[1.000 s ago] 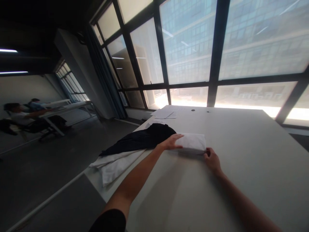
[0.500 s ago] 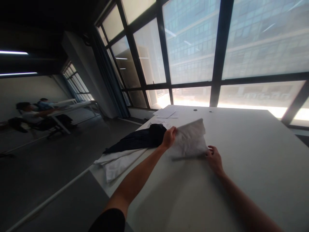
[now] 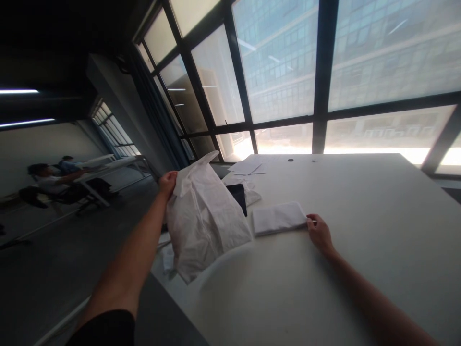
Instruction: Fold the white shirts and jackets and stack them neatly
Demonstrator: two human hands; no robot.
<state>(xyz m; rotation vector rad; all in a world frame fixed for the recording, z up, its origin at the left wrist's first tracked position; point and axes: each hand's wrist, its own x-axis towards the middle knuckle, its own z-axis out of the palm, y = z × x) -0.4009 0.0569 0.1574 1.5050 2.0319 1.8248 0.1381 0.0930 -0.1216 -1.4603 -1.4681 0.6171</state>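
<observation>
My left hand is closed on the upper edge of a loose white garment, which hangs creased and spread out over the left side of the white table. To its right lies a flat white cloth, folded into a neat rectangle. The right corner of that folded cloth is pinched between the fingers of my right hand. A dark garment shows only in part behind the hanging one, beside another crumpled white cloth.
Paper sheets lie at the table's far left corner. A round dark disc is near the back edge. Large windows stand behind the table. Two people sit at desks far to the left.
My left hand has moved left and toward me, with the white garment now spread below it and covering most of the dark one. The folded cloth lies flat; my right hand stays near its corner.
</observation>
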